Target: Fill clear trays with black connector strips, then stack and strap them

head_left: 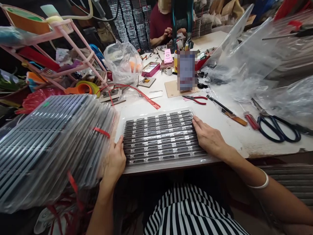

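White worktop (171, 102) carries, at 6 o'clock, a clear oblong plastic tray (156, 165) w/ dark slotted strips (160, 141), L hand (116, 161) holding its 9 o'clock end, R hand (209, 137) its 3; even pressure prob. best.

Torso garment (193, 212): black-and-white striped cloth, the stripes narrowing toward its far edge
Right forearm (241, 163): one smooth, rounded white bangle (266, 180)
Left hand (115, 161): bare
Right hand (210, 138): bare

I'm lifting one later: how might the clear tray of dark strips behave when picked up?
The clear tray may flex, its rim looking thin. The dark strips look glossy, so could be slippery. Being broad and flat, the tray probably won't roll.
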The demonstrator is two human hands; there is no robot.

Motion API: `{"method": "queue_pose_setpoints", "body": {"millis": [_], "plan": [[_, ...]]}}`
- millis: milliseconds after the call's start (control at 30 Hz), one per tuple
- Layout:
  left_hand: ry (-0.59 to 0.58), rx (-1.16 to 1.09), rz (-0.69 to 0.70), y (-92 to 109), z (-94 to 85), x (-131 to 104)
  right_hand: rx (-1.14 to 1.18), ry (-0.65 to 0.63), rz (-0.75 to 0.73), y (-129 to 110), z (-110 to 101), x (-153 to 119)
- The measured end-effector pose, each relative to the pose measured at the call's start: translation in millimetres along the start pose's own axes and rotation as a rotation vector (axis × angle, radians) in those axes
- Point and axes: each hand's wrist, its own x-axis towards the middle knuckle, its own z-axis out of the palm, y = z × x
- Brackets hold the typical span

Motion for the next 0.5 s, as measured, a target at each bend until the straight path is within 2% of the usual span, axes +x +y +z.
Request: {"method": "queue_pose_setpoints", "body": {"millis": [133, 200, 267, 300, 367, 433, 500], "plan": [[0.036, -0.236, -0.014, -8, -1.4, -3, 0.2, 0.098, -0.038, 15, 7, -7], [-0.038, -0.383, 0.02, -16, -10.8, -13, 0.305, 0.132, -0.111, 29, 7, -14], [-0.19, -0.442, 0.106, -24, -24.6, -31, 0.336, 0.108, -0.193, 48, 6, -26], [-0.254, -0.413, 0.161, -27, -31.3, -42, 0.327, 0.086, -0.24, 57, 5, -33], [-0.293, -0.249, 0.257, -32, -39.4, -64, 0.3, 0.067, -0.326, 75, 4, -50], [-0.247, -0.048, 0.316, -34, -37.1, -81, 0.284, 0.043, -0.373, 86, 5, -68], [-0.18, 0.069, 0.346, -37, -25.3, -88, 0.302, 0.036, -0.37, 91, 8, -83]]}}
